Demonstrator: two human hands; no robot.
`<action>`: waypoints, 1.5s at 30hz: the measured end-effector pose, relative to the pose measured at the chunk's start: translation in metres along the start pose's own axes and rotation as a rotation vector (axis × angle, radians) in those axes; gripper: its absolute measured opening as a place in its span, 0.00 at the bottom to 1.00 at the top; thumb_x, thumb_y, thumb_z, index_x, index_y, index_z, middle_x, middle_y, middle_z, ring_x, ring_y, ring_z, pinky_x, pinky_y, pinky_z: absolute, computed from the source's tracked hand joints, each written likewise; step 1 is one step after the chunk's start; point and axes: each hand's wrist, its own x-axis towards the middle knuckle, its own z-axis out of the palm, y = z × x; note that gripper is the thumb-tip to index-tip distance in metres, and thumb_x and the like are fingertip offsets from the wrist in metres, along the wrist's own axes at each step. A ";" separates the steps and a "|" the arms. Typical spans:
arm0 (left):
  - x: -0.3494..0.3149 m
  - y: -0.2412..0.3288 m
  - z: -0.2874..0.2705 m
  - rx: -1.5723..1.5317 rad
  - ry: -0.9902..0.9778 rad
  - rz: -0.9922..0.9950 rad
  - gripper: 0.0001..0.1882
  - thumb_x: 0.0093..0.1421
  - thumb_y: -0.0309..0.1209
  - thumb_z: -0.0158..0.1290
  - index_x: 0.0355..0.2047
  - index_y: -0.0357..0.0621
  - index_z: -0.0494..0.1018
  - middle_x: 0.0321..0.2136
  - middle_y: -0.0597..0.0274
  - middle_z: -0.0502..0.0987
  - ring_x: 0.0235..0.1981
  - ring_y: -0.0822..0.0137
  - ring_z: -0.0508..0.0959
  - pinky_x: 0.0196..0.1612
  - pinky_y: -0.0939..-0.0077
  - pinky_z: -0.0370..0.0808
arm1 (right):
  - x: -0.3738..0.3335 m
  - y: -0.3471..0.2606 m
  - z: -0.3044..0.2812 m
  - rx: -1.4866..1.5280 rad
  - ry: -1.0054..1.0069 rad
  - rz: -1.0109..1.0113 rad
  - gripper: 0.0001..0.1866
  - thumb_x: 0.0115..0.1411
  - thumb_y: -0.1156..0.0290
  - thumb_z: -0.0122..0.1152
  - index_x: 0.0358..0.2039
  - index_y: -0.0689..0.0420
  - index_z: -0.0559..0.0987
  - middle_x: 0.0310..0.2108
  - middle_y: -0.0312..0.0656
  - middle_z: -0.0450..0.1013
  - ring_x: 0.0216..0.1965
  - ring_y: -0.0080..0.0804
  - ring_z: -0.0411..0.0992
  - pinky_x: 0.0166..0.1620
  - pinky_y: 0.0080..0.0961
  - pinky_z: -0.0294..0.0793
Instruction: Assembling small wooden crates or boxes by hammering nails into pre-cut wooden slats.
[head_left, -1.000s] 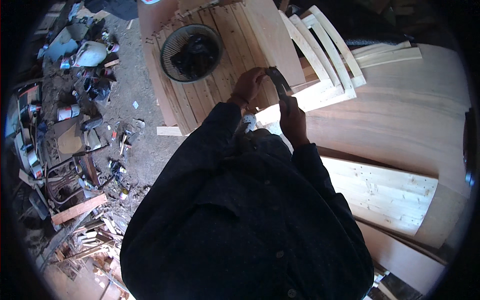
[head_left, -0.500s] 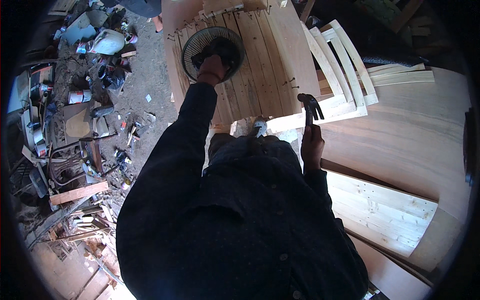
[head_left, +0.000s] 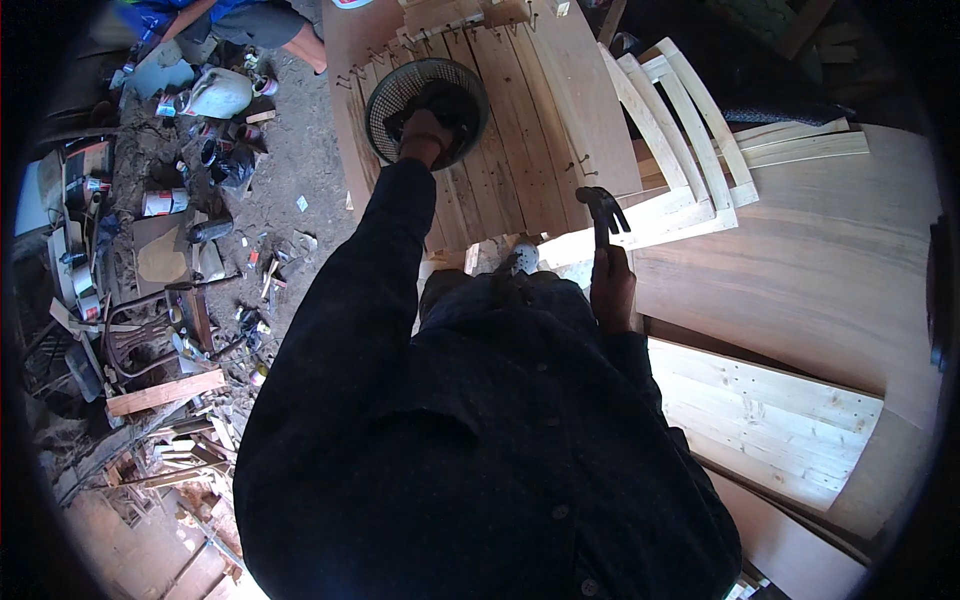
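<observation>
My left hand [head_left: 425,132] reaches down into a round mesh basket [head_left: 378,112] that sits on a panel of joined wooden planks [head_left: 515,140]. Dark material fills the middle of the basket, and my fingers are hidden in it. On the right, my right hand [head_left: 613,285] is closed round the handle of a claw hammer [head_left: 604,212], held upright with its head beside the panel's near right corner. Several nails [head_left: 578,164] stand part-driven near that corner, and more [head_left: 400,47] line the panel's far edge.
Curved wooden frame pieces [head_left: 690,120] lie right of the panel, beyond a broad plywood sheet [head_left: 780,240]. A pale plank board [head_left: 765,420] rests at lower right. Cans, scraps and debris cover the left ground near a white jug [head_left: 220,92]. Another person's leg [head_left: 305,45] shows at top left.
The hammer and my right hand have shifted slightly left, toward the panel. My left hand remains in the basket. More of the other person has come into view at top left.
</observation>
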 end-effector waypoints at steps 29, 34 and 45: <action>0.014 -0.014 -0.004 -0.216 0.088 -0.115 0.22 0.45 0.38 0.64 0.38 0.35 0.77 0.35 0.47 0.79 0.39 0.51 0.80 0.45 0.65 0.77 | -0.011 0.016 0.004 0.099 0.058 0.041 0.14 0.66 0.61 0.47 0.33 0.60 0.72 0.17 0.49 0.69 0.19 0.44 0.70 0.21 0.38 0.65; -0.014 -0.025 -0.081 -0.701 -0.510 -0.273 0.13 0.56 0.33 0.59 0.39 0.40 0.75 0.25 0.65 0.76 0.25 0.72 0.75 0.31 0.77 0.77 | -0.018 0.015 -0.002 0.141 0.087 0.066 0.14 0.66 0.62 0.47 0.34 0.61 0.72 0.18 0.53 0.70 0.19 0.50 0.71 0.22 0.40 0.66; -0.110 -0.012 -0.100 -0.789 -0.573 -0.052 0.11 0.60 0.32 0.55 0.41 0.39 0.73 0.32 0.57 0.79 0.30 0.68 0.80 0.31 0.74 0.79 | -0.021 0.038 -0.007 0.275 0.131 0.215 0.14 0.66 0.65 0.48 0.31 0.62 0.73 0.15 0.43 0.67 0.16 0.27 0.65 0.21 0.29 0.62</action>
